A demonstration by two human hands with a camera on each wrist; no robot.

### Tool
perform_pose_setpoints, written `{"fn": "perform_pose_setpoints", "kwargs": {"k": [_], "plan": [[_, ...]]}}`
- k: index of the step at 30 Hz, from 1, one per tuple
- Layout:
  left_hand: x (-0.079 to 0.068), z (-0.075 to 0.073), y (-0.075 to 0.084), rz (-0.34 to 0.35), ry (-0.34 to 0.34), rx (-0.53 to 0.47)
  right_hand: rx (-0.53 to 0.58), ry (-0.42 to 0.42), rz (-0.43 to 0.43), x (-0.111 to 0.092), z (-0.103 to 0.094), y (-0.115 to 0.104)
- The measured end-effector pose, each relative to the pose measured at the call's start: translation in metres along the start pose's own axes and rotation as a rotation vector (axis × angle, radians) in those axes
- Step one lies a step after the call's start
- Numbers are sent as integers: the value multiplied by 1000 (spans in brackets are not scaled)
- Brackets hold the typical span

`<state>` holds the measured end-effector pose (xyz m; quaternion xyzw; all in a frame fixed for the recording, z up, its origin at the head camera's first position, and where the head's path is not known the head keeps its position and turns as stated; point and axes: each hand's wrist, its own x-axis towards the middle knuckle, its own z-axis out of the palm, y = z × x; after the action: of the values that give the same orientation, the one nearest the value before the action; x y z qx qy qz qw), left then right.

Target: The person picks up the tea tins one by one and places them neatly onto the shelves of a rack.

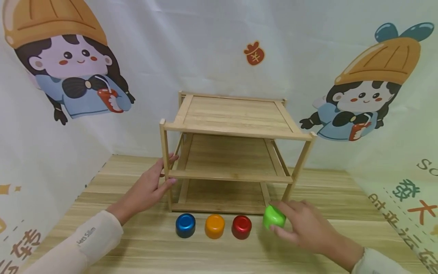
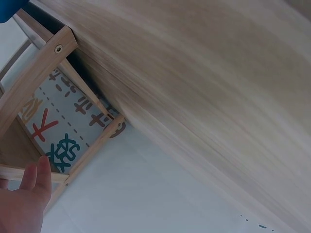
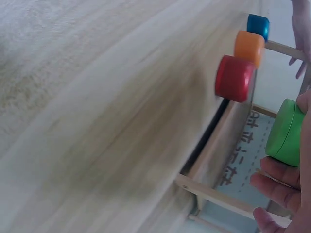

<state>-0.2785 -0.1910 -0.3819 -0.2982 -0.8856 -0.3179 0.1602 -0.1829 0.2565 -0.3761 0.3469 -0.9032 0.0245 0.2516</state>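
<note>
My right hand [image 1: 306, 228] pinches a lime-green round canister [image 1: 273, 217] between thumb and fingers, close in front of the wooden rack's right front corner. In the right wrist view the green canister [image 3: 286, 133] is raised off the table. My left hand [image 1: 147, 190] holds the left front post of the three-tier wooden shelf rack [image 1: 236, 177] at the middle shelf, thumb in front and fingers round the outer side. In front of the rack stand a blue canister [image 1: 185, 225], an orange canister [image 1: 215, 226] and a red canister [image 1: 241, 227], in a row.
The rack stands on a wood-grain table [image 1: 143, 247]. Behind it and along both sides hangs a white printed backdrop [image 1: 219, 57] with cartoon figures and lettering. The rack's top shelf [image 1: 232, 114] sits well above the row of canisters.
</note>
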Motion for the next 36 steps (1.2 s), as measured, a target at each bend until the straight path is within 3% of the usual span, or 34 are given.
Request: {"fn": "perform_pose_setpoints", "kwargs": {"k": [15,36], "plan": [[0,1,-3,38,20,6,-1,15,2,23,-36,-6],[1,2,-1,39,24,1,41,84,-24,69,-97,-4]]}}
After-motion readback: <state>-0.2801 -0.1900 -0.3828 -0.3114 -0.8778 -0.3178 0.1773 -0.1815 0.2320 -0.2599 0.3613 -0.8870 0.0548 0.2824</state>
